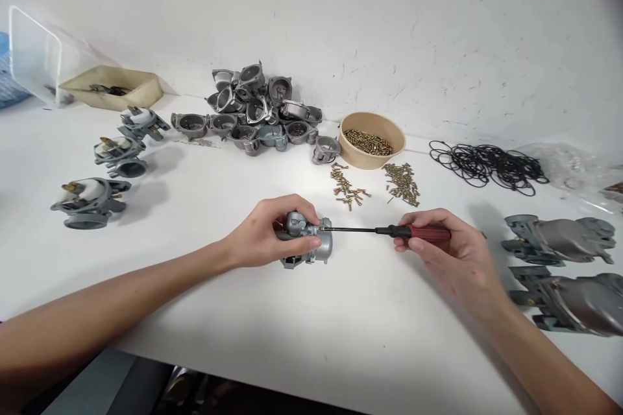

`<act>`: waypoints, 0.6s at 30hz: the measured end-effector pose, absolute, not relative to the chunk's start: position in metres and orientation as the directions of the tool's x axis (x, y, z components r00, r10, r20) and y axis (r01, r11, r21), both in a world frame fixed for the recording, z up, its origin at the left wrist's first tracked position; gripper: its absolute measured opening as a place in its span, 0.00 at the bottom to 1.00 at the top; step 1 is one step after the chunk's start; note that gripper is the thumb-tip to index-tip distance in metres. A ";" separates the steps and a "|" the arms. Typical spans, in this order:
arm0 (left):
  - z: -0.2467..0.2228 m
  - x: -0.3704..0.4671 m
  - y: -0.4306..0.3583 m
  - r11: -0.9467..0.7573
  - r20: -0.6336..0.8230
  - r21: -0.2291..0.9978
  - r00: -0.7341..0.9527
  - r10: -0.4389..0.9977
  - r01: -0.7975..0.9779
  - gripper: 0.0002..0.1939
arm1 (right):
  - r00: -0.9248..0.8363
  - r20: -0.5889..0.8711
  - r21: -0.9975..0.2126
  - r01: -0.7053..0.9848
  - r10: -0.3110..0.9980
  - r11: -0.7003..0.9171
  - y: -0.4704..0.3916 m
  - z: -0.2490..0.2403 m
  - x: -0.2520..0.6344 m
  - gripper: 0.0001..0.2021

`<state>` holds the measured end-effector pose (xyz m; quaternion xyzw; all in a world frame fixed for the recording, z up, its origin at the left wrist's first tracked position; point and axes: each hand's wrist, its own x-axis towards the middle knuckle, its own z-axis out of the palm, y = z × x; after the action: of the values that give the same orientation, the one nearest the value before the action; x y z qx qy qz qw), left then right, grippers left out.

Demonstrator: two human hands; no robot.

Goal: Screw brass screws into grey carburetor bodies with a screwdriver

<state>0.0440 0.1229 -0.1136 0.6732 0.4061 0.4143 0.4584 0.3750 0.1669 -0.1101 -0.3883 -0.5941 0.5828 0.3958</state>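
My left hand point(265, 233) grips a grey metal carburetor point(311, 243) lying on its side on the white table point(341, 324). My right hand point(450, 253) holds a screwdriver point(389, 231) by its dark red handle. Its thin black shaft runs left and the tip touches the carburetor's right end. Two small heaps of brass screws point(374, 183) lie just beyond the tool.
A tan bowl of screws point(372, 139) stands behind, beside a pile of grey float bowls point(256, 113). Three carburetor bodies point(114, 165) sit at left, two assembled carburetors point(564, 272) at right. Black O-rings point(487, 165) lie at back right, a tan tray point(111, 87) at back left.
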 end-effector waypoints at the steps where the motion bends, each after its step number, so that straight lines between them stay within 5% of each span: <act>1: -0.115 0.045 0.123 -0.271 0.210 0.951 0.328 0.921 0.152 0.10 | -0.382 0.014 -1.000 0.002 0.924 0.016 0.168 -0.112 0.376 0.13; 18: -0.117 0.046 0.124 -0.202 0.169 0.977 0.327 0.930 0.071 0.08 | -0.387 0.057 -0.968 0.206 0.920 0.146 0.164 -0.117 0.375 0.14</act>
<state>0.0461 0.1241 -0.1169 0.6445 0.3881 0.4310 0.4982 0.3745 0.1643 -0.1173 -0.4221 -0.6671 0.4987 0.3580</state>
